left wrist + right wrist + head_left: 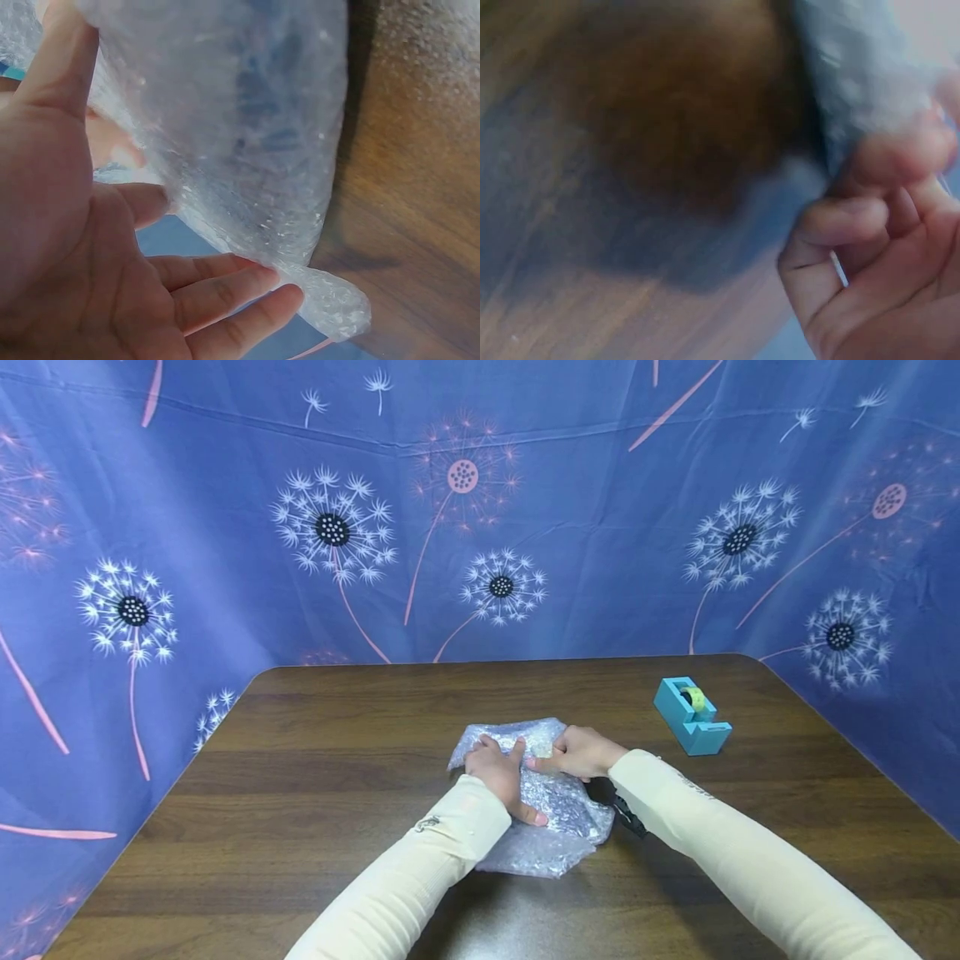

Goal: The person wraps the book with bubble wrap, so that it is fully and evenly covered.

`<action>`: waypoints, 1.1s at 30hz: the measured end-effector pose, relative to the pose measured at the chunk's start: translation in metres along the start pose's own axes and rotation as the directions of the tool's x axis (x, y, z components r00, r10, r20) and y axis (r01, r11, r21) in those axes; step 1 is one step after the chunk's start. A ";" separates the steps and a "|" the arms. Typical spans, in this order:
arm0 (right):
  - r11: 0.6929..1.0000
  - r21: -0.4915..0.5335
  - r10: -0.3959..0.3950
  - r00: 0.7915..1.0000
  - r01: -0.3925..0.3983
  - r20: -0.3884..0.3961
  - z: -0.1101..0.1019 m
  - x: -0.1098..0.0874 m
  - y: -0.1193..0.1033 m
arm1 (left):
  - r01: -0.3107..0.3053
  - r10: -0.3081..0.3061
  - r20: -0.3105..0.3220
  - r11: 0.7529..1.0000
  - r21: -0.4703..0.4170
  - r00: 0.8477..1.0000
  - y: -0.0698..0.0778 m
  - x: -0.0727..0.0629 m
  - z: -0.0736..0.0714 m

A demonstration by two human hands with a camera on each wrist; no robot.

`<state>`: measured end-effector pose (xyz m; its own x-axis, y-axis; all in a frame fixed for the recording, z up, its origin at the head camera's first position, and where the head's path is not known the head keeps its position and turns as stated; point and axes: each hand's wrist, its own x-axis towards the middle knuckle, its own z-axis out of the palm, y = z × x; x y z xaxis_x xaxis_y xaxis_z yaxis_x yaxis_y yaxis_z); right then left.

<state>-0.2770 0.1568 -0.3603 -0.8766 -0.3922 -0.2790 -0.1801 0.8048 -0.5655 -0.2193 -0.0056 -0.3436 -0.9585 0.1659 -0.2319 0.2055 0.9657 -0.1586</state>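
A bundle of clear bubble wrap [558,797] lies crumpled near the middle of the table, and a loose flap spreads toward the front. Blurred dark bluish shapes show through the wrap [247,120] in the left wrist view; what they are I cannot make out. My left hand [498,774] rests on the bundle with fingers spread and mostly straight. On its right side, my right hand [583,752] has curled fingers and holds the wrap, thumb against its top. A small pale yellowish patch shows beside that thumb. The right wrist view is blurred.
A light-blue tape dispenser [692,718] with a yellow-green roll stands at the back right of the brown wooden table [322,760]. Beneath my right wrist hangs a black strapped device [617,803]. A blue dandelion-print cloth [600,543] hangs behind the table.
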 end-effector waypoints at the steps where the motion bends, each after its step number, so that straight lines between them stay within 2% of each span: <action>1: 1.000 -0.005 0.004 1.000 -0.004 -0.013 0.001 0.001 0.000 | 0.001 -0.001 0.001 1.000 0.002 1.000 0.000 0.001 0.000; 4: 1.000 -0.016 0.010 0.999 -0.011 -0.030 0.003 0.002 0.001 | 0.005 -0.005 -0.002 1.000 0.008 1.000 0.001 0.004 0.002; 11: 1.000 0.002 0.013 1.000 -0.013 0.008 -0.002 0.001 0.008 | -0.002 0.001 -0.048 1.000 -0.003 0.999 0.003 0.003 0.001; 13: 1.000 0.011 0.020 1.000 -0.020 0.009 -0.002 0.000 0.009 | -0.007 0.007 -0.043 1.000 -0.013 0.999 0.002 0.002 0.001; 18: 0.999 0.027 0.022 0.999 -0.021 -0.039 0.005 -0.002 0.006 | -0.019 0.019 -0.019 0.999 -0.032 1.000 0.000 -0.001 0.001; 23: 0.999 0.048 0.028 0.995 -0.023 -0.094 0.010 -0.002 0.005 | -0.030 0.028 -0.046 0.999 -0.039 0.999 -0.004 0.001 0.001; 28: 0.998 0.055 0.041 0.992 -0.035 -0.116 0.008 0.001 0.009 | -0.041 0.038 -0.078 0.998 -0.037 0.996 -0.005 0.007 0.002; 33: 0.998 0.055 0.043 0.991 -0.036 -0.124 0.005 0.008 0.014 | -0.045 0.041 -0.074 0.998 -0.047 0.996 -0.004 0.015 0.002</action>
<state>-0.2843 0.1630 -0.3739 -0.9322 -0.2988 -0.2045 -0.1233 0.7930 -0.5966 -0.2343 -0.0069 -0.3488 -0.9613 0.2197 -0.1664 0.2385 0.9657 -0.1028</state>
